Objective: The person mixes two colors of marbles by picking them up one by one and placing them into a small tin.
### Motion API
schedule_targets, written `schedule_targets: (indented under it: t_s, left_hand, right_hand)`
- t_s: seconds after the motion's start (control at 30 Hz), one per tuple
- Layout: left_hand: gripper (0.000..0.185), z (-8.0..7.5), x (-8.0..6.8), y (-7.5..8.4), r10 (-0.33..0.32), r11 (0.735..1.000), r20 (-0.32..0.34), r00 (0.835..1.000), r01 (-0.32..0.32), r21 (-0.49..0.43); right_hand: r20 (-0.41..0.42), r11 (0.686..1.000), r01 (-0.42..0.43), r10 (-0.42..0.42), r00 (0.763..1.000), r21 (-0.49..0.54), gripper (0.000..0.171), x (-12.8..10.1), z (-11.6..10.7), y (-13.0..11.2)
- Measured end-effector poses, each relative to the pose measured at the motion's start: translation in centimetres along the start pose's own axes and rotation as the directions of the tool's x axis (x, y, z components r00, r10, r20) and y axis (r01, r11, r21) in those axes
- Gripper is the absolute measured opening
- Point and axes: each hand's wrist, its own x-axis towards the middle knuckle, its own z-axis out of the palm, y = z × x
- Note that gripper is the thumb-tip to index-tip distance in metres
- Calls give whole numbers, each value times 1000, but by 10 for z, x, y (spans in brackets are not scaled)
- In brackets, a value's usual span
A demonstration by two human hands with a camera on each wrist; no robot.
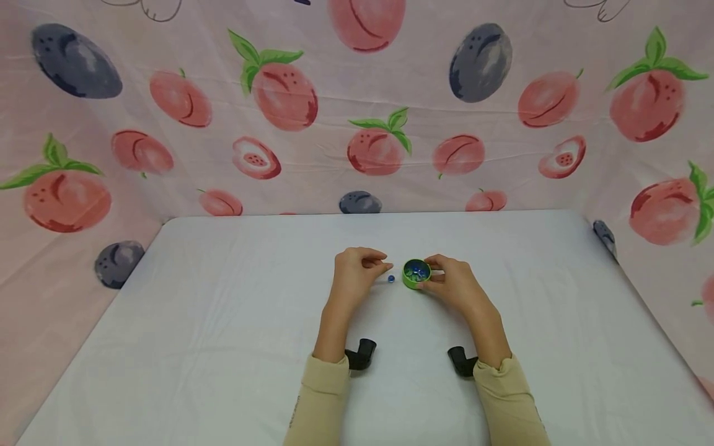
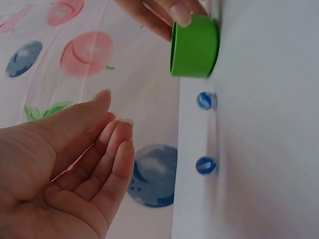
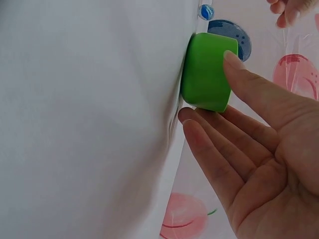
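White surface (image 1: 223,347) is seen with a green cup (image 1: 416,274) at centre, steadied by the right hand (image 1: 454,284); blue marbles are already inside. Left hand (image 1: 357,272): grip loose, nothing held. Two marbles (image 2: 205,100) are left beside it.

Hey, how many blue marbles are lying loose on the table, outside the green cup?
2. One marble lies close beside the green cup, the other marble farther along by the left hand. More sit inside the cup, too blurred to count.
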Motion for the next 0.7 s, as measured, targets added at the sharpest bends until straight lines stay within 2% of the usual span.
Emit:
schedule_targets:
  t_s: [0.3, 0.5, 0.7]
  left_hand:
    - [17, -14, -1, -10, -80, 996, 31, 996, 79, 51]
    - [16, -23, -3, -10, -97, 993, 35, 995, 94, 69]
    - [14, -25, -2, -15, -120, 989, 45, 992, 116, 90]
  right_hand:
    - [8, 1000, -7, 7, 1000, -21, 48, -3, -1, -4]
    - [27, 999, 0, 1, 1000, -39, 48, -2, -1, -4]
    - [35, 999, -7, 9, 999, -42, 48, -3, -2, -5]
